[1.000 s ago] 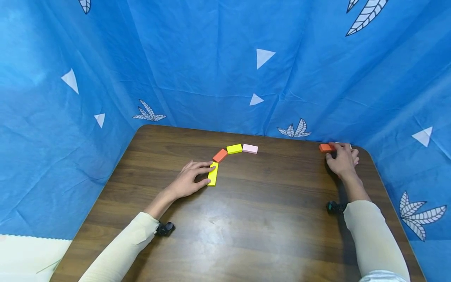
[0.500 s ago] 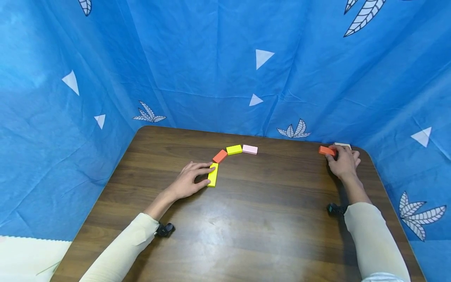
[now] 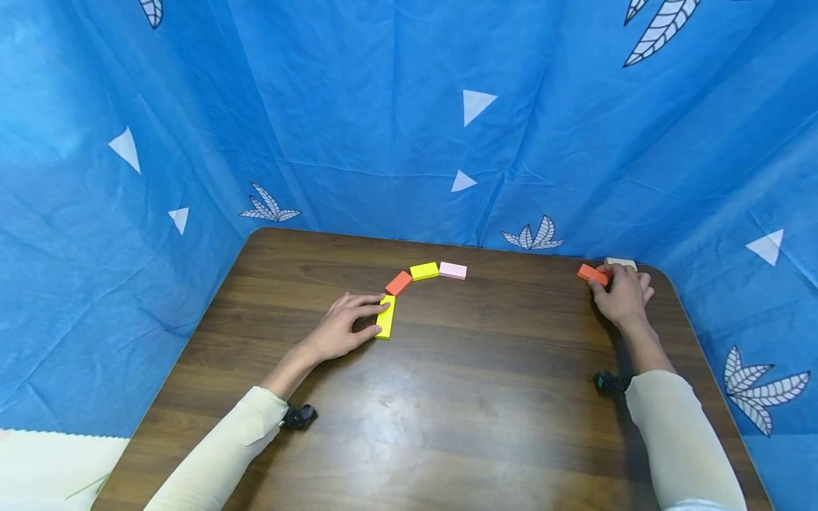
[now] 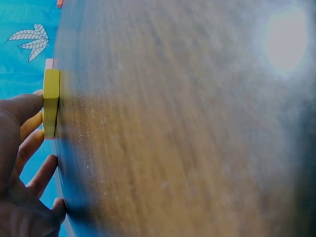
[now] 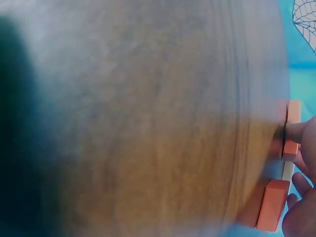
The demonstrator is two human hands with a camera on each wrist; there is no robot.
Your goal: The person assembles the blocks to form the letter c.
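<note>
My left hand (image 3: 343, 328) lies at the near end of a curved row, its thumb and fingers on a yellow block (image 3: 386, 317). In the left wrist view the same yellow block (image 4: 51, 101) shows the thumb on its near side and fingers behind. Beyond it the row runs through an orange block (image 3: 399, 284), another yellow block (image 3: 424, 271) and a pink block (image 3: 453, 270). At the back right my right hand (image 3: 621, 294) pinches an orange block (image 3: 591, 273), which stands at an angle. The thumb crosses that block in the right wrist view.
A white block (image 3: 621, 263) lies behind the right hand, near the table's back edge. The right wrist view shows another orange block (image 5: 273, 205) beside that hand. Blue patterned cloth (image 3: 396, 142) hangs around the back and sides of the wooden table (image 3: 447, 397).
My right hand has drawn its orange block slightly toward me and turned it, and more of the white block behind shows. The left hand has stayed on the yellow block.
</note>
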